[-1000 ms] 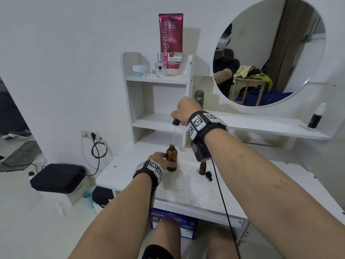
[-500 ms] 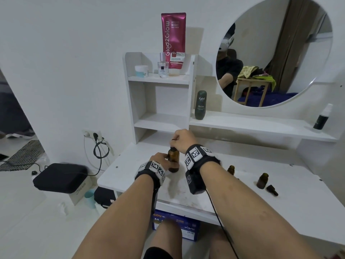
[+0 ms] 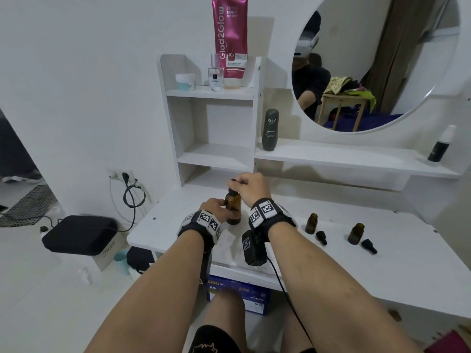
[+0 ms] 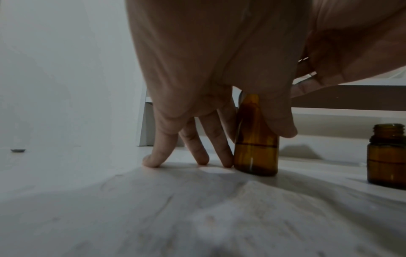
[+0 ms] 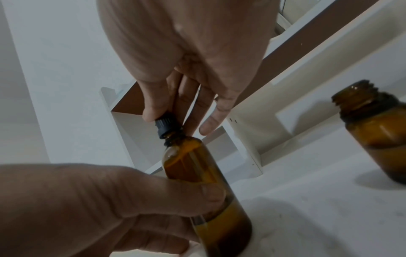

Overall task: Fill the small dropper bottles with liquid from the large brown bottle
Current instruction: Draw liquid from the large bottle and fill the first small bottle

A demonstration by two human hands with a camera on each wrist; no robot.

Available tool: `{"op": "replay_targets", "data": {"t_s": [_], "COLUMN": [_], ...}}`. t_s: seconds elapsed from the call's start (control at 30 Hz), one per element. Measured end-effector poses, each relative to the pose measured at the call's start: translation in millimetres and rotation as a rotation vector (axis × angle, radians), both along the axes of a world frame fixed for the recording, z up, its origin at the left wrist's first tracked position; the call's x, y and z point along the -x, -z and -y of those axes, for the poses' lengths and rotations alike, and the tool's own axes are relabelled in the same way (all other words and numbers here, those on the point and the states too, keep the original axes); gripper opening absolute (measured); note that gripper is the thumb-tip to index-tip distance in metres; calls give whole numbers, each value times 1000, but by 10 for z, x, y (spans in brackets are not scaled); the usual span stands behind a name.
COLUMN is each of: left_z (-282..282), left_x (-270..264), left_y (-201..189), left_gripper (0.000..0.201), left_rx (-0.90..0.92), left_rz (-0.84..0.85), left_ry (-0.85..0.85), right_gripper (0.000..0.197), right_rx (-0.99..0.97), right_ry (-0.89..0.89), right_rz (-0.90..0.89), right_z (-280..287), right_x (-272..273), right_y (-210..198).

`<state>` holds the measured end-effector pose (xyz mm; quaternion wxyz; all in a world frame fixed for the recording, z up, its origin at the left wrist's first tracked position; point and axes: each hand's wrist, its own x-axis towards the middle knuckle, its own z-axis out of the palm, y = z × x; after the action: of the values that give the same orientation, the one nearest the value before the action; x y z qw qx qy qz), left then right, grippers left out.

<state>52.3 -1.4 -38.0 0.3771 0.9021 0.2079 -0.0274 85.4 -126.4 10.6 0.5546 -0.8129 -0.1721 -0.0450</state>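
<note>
Pinching the dropper cap [image 5: 168,125] on the big bottle [image 3: 233,207], the right hand [image 3: 251,188] works while the left hand [image 3: 213,209] grips its body; both small bottles [image 3: 311,223] stand open, with liquid showing in the nearer one, so capping remains.

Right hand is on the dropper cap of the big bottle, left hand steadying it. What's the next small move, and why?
Probably lift the black dropper cap straight up out of the large brown glass bottle while the left hand holds it down. The right hand already pinches the cap, and both small brown bottles stand open beside their caps.
</note>
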Motion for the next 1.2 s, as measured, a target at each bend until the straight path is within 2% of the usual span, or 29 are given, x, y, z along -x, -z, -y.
{"op": "replay_targets", "data": {"t_s": [0.2,0.33,0.5,0.97,1.07,1.2], "left_z": [-4,-17,-16,20,20,29], "left_x": [2,-2,-9,4,8,27], "left_y": [0,-4,-13,-53,-74,-100], "left_gripper": [60,60,61,51,50,54], "left_rx": [1,6,4,-27,-38,-13], "left_rz": [2,-3,-4,-8,-6,-9], "left_ry": [0,6,12,19,24,17], "right_gripper": [6,14,10,11,11,9], "right_rx": [-73,-57,-93,6,-23,-155], "right_ry": [-32,-10,-22,-32,-37,-48], "right_rz": [-56,-24,-69,-16,-9,-28], "right_z": [-23,-39,-32,-17,-2,63], "right_x": [-31,-25,-40,-53,-76,-198], "right_y": [47,38,33,19,-106,-550]}}
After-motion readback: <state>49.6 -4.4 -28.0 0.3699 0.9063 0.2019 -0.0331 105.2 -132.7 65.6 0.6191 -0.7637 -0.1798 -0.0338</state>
